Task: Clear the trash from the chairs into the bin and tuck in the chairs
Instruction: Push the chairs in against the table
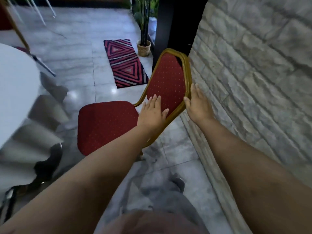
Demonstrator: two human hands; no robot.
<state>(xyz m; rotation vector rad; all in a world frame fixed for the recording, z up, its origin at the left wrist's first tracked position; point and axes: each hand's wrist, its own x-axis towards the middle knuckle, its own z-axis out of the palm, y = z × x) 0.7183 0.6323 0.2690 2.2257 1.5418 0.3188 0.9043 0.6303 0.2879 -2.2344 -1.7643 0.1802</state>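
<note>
A: Far left, the bench (15,85) under a white cloth, its skirt hanging in folds to the floor. No bin in view, and no trash that I can make out.

B: And the chair?

A: The chair (108,125) stands between bench and wall, red seat bare, seat facing the bench, so the person is behind it. Gold frame, red padded back.

B: Hands?

A: Left hand (152,114) lies flat on the front of the backrest, fingers straight and spread, pressing rather than gripping. Right hand (196,103) is at the outer frame edge, fingers extended along it; whether the thumb hooks round the frame, I cannot tell.

B: Why that hold?

A: My guess: one hand each side of the back steers it squarely toward the bench for tucking in.

B: Right of that?

A: Pale stone-block wall (253,73), close beside the chair. Beyond, a striped rug (125,63) and a potted plant (143,46).
</note>
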